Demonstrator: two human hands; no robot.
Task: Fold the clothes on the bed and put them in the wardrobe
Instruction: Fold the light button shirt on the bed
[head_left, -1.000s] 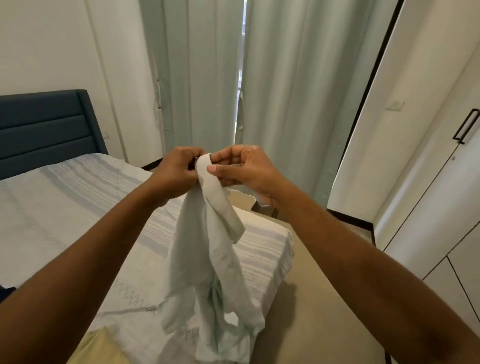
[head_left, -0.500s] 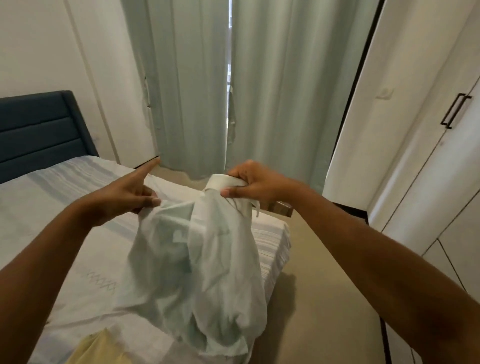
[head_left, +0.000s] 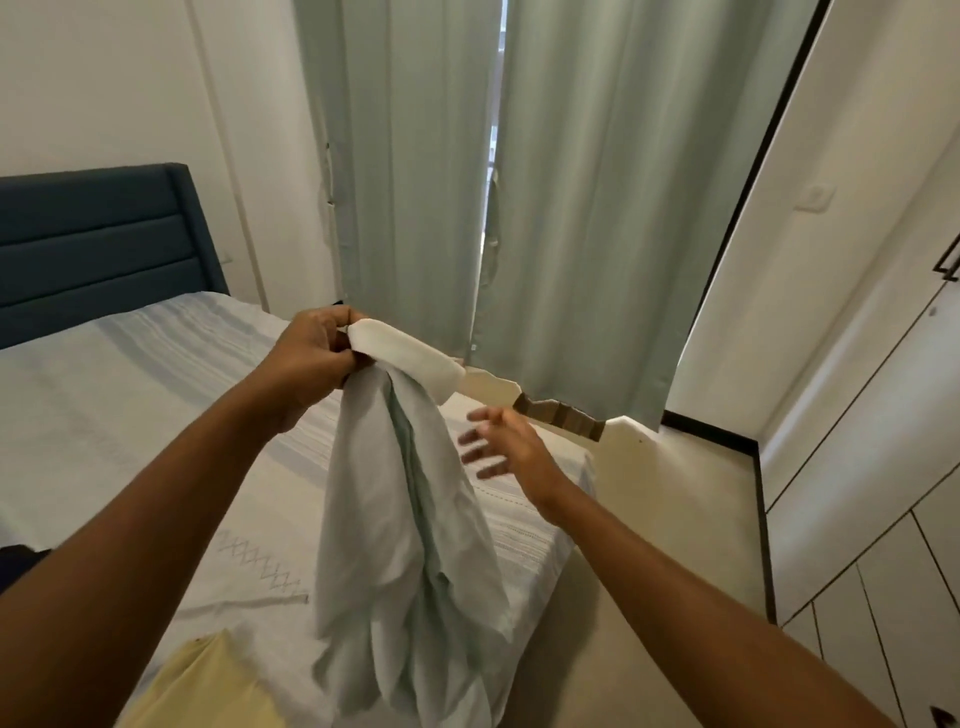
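View from a head-worn camera, looking down along a person's two bare forearms in a bedroom. The left hand (head_left: 311, 353) is raised at centre frame, fingers curled tight round one end of a pale green garment (head_left: 400, 519). A stiff white band (head_left: 405, 358) at the top of the garment sticks out to the right from that grip, tilted slightly downward. The rest of the cloth hangs straight down in loose, bunched folds, its lower end draping over the near right corner of the bed (head_left: 130, 415). What kind of garment it is cannot be told.

The right hand (head_left: 506, 449) is lower and to the right, just beside the hanging cloth. Its fingers are spread and straight, holding nothing; it is blurred, and does not appear to touch the fabric. The hands are apart.

The bed fills the left half of the view, covered in a pale sheet with faint stripes and a stitched zigzag line. A dark blue padded headboard (head_left: 98, 244) stands at the far left. A yellow cloth (head_left: 208, 686) lies on the bed at the near edge of the frame. Pale green curtains (head_left: 597, 208) hang at the far wall, with a narrow gap of daylight between them. White wardrobe (head_left: 883, 519) doors run along the right side, above a beige floor (head_left: 649, 545).
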